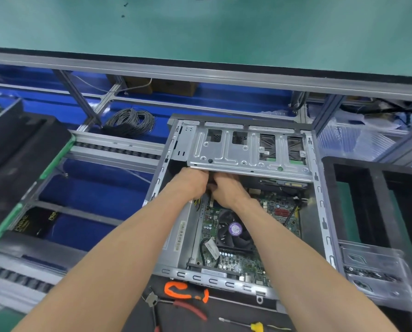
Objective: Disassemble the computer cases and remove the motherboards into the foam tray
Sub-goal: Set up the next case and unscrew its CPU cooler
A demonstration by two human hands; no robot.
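Note:
An open grey computer case (320, 212) lies in front of me with its side panel off. Inside, the green motherboard (267, 236) carries a black fan with a purple sticker (235, 230). A silver drive cage (248, 149) spans the far end of the case. My left hand (190, 183) and my right hand (226, 190) meet under the cage's near edge, fingers curled into the gap there. What they hold is hidden. Black foam trays stand at the left (20, 149) and at the right (377, 202).
Orange-handled cutters (183, 292), red-handled pliers (183, 307) and a yellow-handled screwdriver (248, 325) lie at the near edge. A plastic-bagged metal panel (377, 274) rests by the right tray. A grey cable coil (130, 122) sits beyond the case. A green bench (200, 32) is overhead.

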